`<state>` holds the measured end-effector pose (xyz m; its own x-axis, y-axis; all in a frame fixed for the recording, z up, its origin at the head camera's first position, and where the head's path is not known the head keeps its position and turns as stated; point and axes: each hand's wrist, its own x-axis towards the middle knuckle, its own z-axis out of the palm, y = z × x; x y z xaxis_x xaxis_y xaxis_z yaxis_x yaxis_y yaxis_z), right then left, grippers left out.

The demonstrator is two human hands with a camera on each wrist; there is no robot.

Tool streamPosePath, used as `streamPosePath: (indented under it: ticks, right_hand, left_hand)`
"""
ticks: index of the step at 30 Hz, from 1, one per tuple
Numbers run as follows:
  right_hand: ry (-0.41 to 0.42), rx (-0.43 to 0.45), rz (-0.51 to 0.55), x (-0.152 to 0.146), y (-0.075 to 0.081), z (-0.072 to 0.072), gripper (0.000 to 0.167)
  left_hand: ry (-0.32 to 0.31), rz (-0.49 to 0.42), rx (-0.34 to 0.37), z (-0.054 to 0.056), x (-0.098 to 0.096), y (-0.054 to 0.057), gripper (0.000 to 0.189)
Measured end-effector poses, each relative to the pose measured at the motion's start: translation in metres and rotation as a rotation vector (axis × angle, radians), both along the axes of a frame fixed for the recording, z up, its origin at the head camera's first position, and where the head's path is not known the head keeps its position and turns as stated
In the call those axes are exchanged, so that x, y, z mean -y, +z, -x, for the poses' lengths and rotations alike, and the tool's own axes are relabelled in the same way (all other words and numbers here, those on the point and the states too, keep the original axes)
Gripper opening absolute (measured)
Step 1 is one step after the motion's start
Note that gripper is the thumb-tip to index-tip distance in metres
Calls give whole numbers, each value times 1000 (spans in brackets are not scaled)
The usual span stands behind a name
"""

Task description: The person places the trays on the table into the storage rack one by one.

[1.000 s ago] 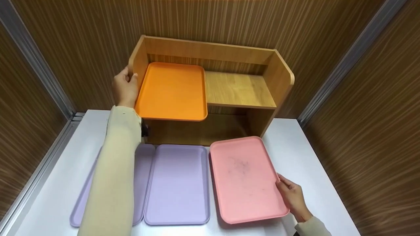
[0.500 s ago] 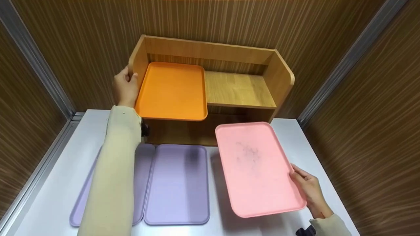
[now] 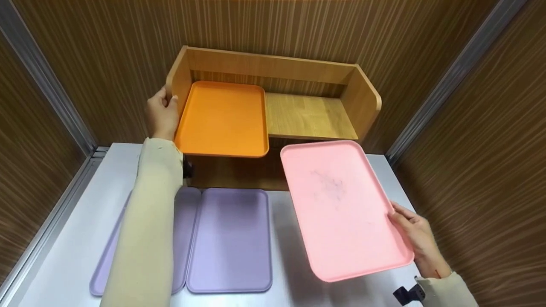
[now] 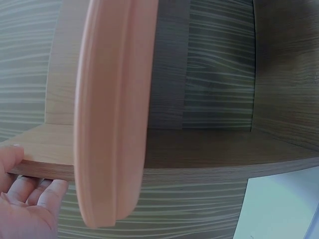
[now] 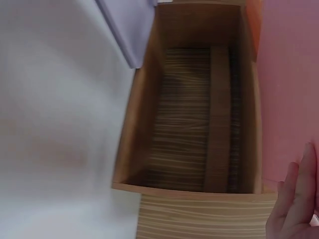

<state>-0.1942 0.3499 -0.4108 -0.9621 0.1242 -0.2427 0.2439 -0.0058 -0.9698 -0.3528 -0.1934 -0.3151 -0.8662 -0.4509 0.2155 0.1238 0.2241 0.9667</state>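
My left hand [image 3: 163, 115] grips the front edge of the left side panel of a two-level wooden shelf [image 3: 313, 115], thumb on one face and fingers on the other in the left wrist view. Beside it, on the shelf's upper board, lies an orange tray [image 3: 226, 119], its front end jutting past the board. My right hand [image 3: 416, 234] pinches the right rim of a pink tray [image 3: 341, 213] with dark smudges. This tray is raised and tilted above the white table, its far end overlapping the shelf's front edge. Its underside shows at the right of the right wrist view.
Two purple trays lie side by side before the shelf: the middle one [image 3: 230, 238] in full view, the left tray [image 3: 183, 238] partly under my left sleeve. The white table [image 3: 64, 238] is enclosed by wood-grain walls [image 3: 469, 170] and metal corner rails.
My right hand has lifted the pink tray off its spot near the table and carried it up, rightward and toward the shelf. My left hand has stayed on the side panel.
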Motion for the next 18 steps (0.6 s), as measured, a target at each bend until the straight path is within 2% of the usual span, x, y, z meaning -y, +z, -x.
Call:
streamPosePath:
  ticks: [7,11,18]
  right_hand:
    - [7,22,30,2,29,16,25]
    - [16,-3,30,5,41,31,24]
    - [39,-42,93,14,58,56,24]
  left_hand:
    - [0,3,-10,0,1,0,37]
    - [15,33,-27,1,2,0,37]
    - [28,67,17,1,4,0,38]
